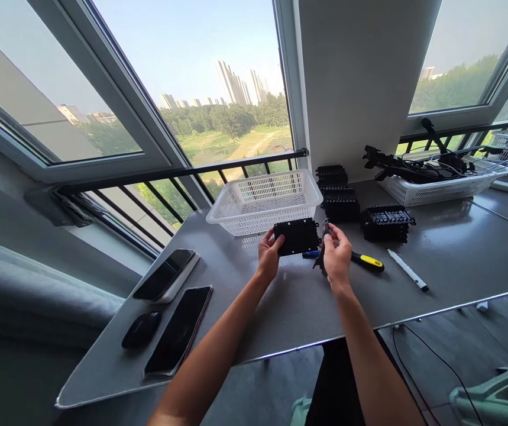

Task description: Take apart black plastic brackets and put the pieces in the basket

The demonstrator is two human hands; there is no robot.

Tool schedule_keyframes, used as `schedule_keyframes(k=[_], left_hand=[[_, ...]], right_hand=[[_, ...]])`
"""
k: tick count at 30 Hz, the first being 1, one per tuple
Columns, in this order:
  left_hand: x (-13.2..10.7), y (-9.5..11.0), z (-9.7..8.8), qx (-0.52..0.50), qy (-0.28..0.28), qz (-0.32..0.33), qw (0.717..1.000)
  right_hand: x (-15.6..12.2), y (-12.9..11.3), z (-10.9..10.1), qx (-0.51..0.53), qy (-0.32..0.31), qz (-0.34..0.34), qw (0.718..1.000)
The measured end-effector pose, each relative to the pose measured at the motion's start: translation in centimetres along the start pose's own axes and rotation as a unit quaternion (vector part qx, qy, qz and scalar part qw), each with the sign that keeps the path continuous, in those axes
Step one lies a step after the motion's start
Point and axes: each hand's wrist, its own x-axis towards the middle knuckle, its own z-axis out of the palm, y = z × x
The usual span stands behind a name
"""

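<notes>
My left hand (271, 255) is closed on the left edge of a black rectangular plastic panel (298, 238), thumb across its face. It is held above the table, in front of a white perforated basket (262, 223). At the panel's right edge, my right hand (337, 255) grips a narrow, irregular black plastic piece (320, 260); the fingers partly cover it. I cannot tell whether the two parts touch. Behind that hand lies a tool with a yellow and black handle (369, 262), its far end hidden. A blue object (310, 254) shows just below the panel.
Stacks of black plastic parts (340, 204) stand right of the basket, with another stack (387, 223) nearby. A white marker (407, 269) lies farther right. Another white basket (435, 192) holds black parts and cables. Phones (178, 331) and a black mouse (141, 330) lie left.
</notes>
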Motion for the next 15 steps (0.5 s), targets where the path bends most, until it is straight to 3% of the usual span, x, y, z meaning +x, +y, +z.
schedule_keyframes(k=[9, 11, 15], left_hand=[[-0.1, 0.6, 0.3, -0.048, -0.003, -0.028, 0.998], [-0.4, 1.2, 0.5, -0.087, -0.042, -0.059, 0.994], [-1.4, 2.4, 0.9, -0.142, -0.185, -0.121, 0.965]], right_hand=[[-0.4, 0.1, 0.3, -0.032, -0.065, 0.019, 0.997], [-0.6, 0.0, 0.4, -0.040, -0.066, 0.025, 0.997], [-1.1, -0.3, 0.6, -0.049, -0.052, 0.035, 0.997]])
